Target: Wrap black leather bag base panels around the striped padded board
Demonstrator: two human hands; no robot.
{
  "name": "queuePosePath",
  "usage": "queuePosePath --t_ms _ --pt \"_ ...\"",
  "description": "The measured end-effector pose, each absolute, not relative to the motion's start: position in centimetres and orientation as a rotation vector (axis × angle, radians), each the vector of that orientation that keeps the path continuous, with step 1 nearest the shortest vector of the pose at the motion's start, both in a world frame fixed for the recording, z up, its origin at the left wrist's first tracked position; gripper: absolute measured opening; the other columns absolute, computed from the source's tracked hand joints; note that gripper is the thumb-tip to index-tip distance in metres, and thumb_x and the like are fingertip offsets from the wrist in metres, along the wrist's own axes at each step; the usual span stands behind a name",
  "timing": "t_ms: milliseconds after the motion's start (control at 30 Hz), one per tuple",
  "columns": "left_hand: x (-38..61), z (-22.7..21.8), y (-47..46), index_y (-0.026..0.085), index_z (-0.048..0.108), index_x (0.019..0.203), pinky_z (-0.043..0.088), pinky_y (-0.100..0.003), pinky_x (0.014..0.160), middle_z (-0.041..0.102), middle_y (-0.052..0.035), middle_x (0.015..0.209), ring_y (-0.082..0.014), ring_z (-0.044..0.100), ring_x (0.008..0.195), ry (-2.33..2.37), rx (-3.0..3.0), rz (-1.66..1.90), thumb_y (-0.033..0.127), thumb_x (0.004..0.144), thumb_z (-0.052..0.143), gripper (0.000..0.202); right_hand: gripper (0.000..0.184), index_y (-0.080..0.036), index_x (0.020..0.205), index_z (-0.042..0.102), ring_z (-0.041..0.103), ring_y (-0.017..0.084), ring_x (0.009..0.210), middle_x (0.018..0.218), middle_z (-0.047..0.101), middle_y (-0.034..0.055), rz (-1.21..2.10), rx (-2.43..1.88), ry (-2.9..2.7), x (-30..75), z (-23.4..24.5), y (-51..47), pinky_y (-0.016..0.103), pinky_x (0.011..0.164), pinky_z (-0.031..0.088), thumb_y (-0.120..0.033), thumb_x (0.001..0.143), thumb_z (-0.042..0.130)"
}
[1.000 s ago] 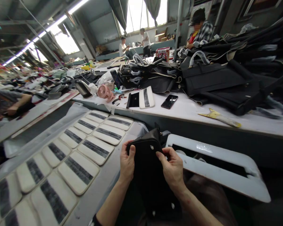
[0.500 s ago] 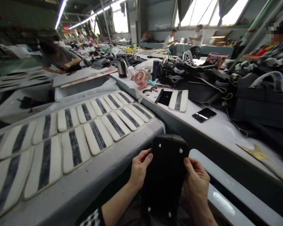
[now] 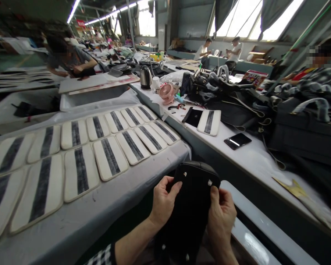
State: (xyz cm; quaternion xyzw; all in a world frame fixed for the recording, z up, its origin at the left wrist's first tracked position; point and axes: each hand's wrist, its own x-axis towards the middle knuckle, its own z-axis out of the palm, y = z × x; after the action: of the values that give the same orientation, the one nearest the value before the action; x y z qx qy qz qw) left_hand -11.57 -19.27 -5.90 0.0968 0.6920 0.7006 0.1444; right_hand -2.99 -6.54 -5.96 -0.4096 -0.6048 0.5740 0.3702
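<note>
A black panel with rounded corners (image 3: 191, 209), perhaps the bottom of a bag, is held up in front of me at the lower middle. Small whitish bits stand near its corners, two at the top and two at the bottom. My left hand (image 3: 164, 200) pinches its left edge, thumb on the near face. On the opposite edge my right hand (image 3: 222, 209) grips it, thumb just under the upper right bit. The fingers behind the panel are hidden. To the left, pale panels with a dark middle stripe (image 3: 110, 158) lie in rows on a covered table (image 3: 99, 213).
At right runs a white-topped bench (image 3: 253, 162) with a phone (image 3: 237, 141), a striped pale panel (image 3: 209, 122), a pink fan (image 3: 166, 93), a kettle (image 3: 145, 78) and a heap of black bags (image 3: 300, 125). A person (image 3: 71, 59) works at the far left; others sit farther back.
The panel has shifted slightly left and down in view. My right thumb has moved inward and up to just below the upper right bit. The surroundings shift slightly with my head.
</note>
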Motion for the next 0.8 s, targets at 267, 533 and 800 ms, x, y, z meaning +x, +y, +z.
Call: queuePosePath --t_ms 267,533,800 --pt "-13.3 -2.9 -19.7 0.021 0.052 0.094 0.039 -0.022 0.057 0.057 0.0039 0.071 -0.0121 0.050 0.061 2.080 0.636 1.896 0.047 0.092 0.056 0.027 0.037 -0.020 0.078 0.052 0.041 0.012 0.057 0.062 0.046 -0.0049 1.288 -0.894 -1.747 -2.7 -5.4 -6.5 0.025 0.055 0.034 -0.054 0.092 0.051" --pt "-13.5 0.0 -19.7 0.020 0.049 0.078 0.031 -0.022 0.053 0.038 0.0066 0.061 -0.0095 0.037 0.055 2.143 0.959 1.822 0.042 0.097 0.049 0.029 0.033 -0.021 0.082 0.053 0.040 0.011 0.056 0.064 0.045 -0.0048 1.437 -0.797 -1.749 -1.3 -2.5 -6.1 0.022 0.051 0.033 -0.052 0.093 0.050" --pt "-13.5 1.7 -20.3 0.019 0.047 0.074 0.033 -0.022 0.055 0.041 0.0047 0.063 -0.0099 0.039 0.058 2.050 1.023 1.813 0.047 0.099 0.042 0.037 0.030 -0.020 0.077 0.050 0.037 0.010 0.057 0.063 0.041 -0.0050 1.495 -0.689 -1.678 -0.1 -1.3 -6.6 0.021 0.050 0.032 -0.045 0.094 0.053"
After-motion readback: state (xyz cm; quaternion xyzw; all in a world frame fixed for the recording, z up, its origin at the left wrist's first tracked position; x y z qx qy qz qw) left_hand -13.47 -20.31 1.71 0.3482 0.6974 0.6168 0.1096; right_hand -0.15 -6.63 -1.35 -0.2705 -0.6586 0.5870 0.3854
